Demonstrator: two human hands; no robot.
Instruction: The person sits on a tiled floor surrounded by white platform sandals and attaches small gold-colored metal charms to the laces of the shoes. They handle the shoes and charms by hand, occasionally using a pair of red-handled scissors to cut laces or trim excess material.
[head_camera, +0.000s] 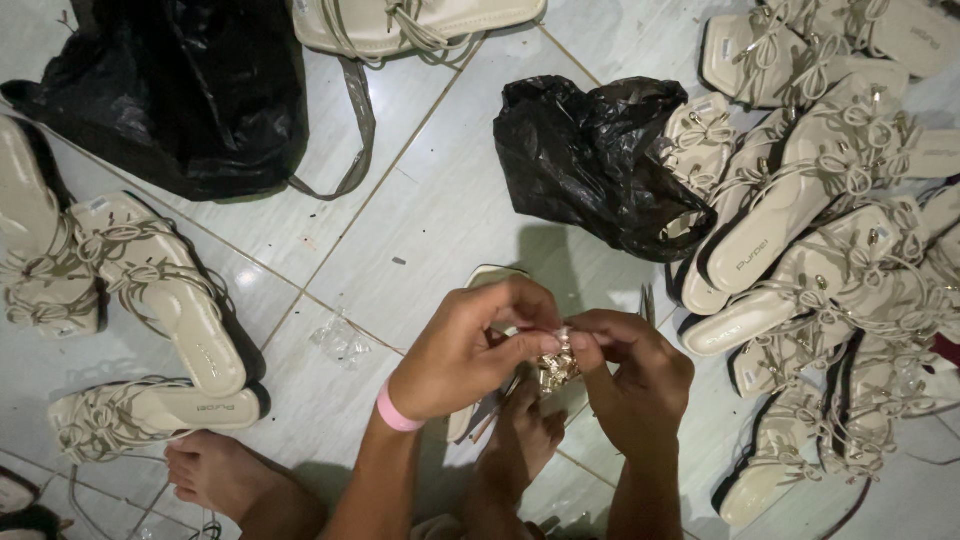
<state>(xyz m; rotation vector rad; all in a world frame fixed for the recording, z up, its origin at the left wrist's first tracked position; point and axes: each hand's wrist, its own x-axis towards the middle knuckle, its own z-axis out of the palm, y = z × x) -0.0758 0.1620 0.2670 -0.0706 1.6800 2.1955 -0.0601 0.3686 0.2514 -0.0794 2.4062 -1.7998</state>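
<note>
Pale grey tiled floor (440, 190) carries everything. Largest on it is a big black plastic bag (190, 90) at upper left, then a heap of cream strappy sandals (830, 260) piled at right, a smaller black bag (590, 160) touching the heap's left edge, and three more sandals (150, 290) lying at left. A bare foot (215, 470) rests on the floor at lower left. At lower centre the left hand (470, 350), with a pink wristband (395, 410), and the right hand (630, 375) meet, their fingertips pinched together on a small gold ornament (558, 365) held above a sandal (490, 280) mostly hidden beneath them.
</note>
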